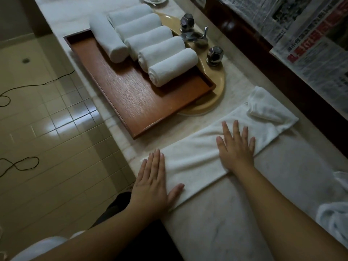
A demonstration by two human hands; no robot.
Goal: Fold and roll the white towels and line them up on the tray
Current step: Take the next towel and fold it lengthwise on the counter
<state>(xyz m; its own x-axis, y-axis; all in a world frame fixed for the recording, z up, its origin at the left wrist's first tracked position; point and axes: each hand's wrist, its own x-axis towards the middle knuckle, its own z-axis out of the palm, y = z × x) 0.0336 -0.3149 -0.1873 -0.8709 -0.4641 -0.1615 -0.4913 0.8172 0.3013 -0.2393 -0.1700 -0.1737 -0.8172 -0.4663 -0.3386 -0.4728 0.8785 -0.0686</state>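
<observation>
Done: six rolled white towels (143, 40) on the rectangular brown wooden tray (131, 95).
In hand: folded white towel strip (203, 153), unrolled, on the pale marble counter (244, 213).
Grip: left hand (152, 183) and right hand (235, 147) flat, fingers straight, pressing the strip.
Left: roll, place; crumpled white towel (333, 219) waits.

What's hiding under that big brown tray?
A yellowish sink sits under the wooden tray; only its curved rim peeks out beside the taps. The bowl and drain are covered, so they cannot be seen. Six rolled towels lie on top.
</observation>
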